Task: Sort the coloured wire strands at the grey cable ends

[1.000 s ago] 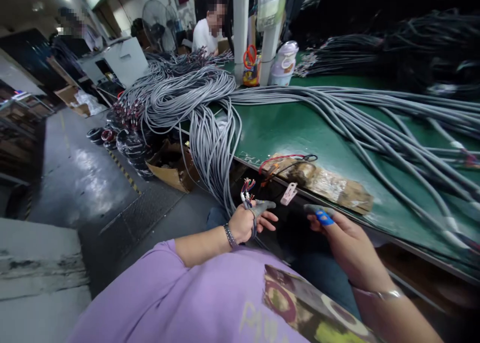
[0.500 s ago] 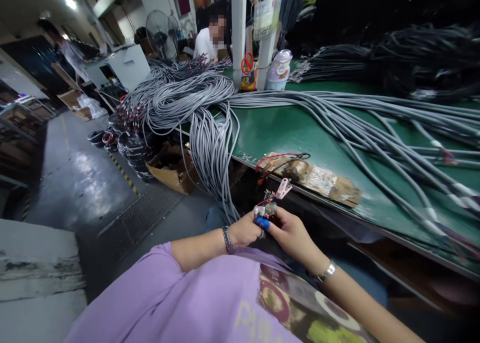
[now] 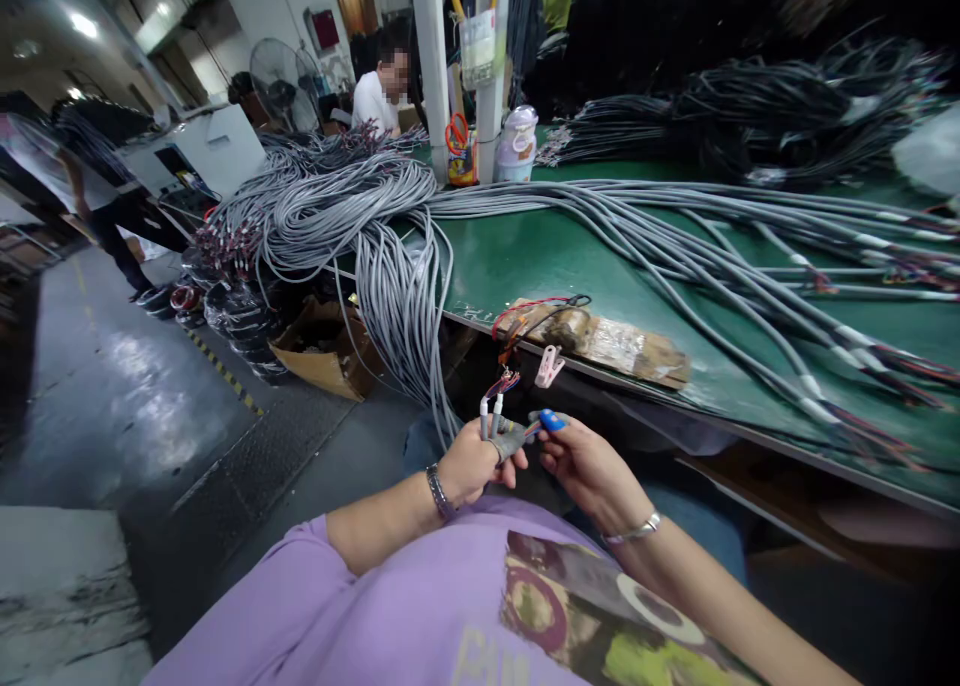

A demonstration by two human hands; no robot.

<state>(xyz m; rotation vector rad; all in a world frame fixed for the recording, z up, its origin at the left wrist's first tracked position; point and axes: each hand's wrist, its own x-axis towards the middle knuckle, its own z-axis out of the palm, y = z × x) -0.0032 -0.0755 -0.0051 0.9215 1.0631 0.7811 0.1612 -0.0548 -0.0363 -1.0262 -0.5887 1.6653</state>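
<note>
Just short of the green bench's (image 3: 517, 251) near edge, before the body: holding two grey cables (image 3: 484, 426) in the left hand (image 3: 476, 466), grip narrow, folded around them. Pinching thin coloured wires (image 3: 532, 429) at the right hand's (image 3: 592, 466) tips, against a thumb in blue wrap (image 3: 553, 421); cannot tell to which cable joined.

Key relation: wires directly between both sets of fingertips, long axis crosswise, rising slightly to the right, right hand at the outer end. For the cables, left hand nearer.

Axis of cables: nearly upright out of the left fist, side by side; white ends (image 3: 484, 404) pointing away from the body, toward the bench edge; upper wire tips (image 3: 510, 378) bent rightward, near the pink clip (image 3: 550, 366). Beyond the clip, along that edge: taped board (image 3: 619, 344). Farther left, draped over the edge: grey cable bundle (image 3: 397, 306).
</note>
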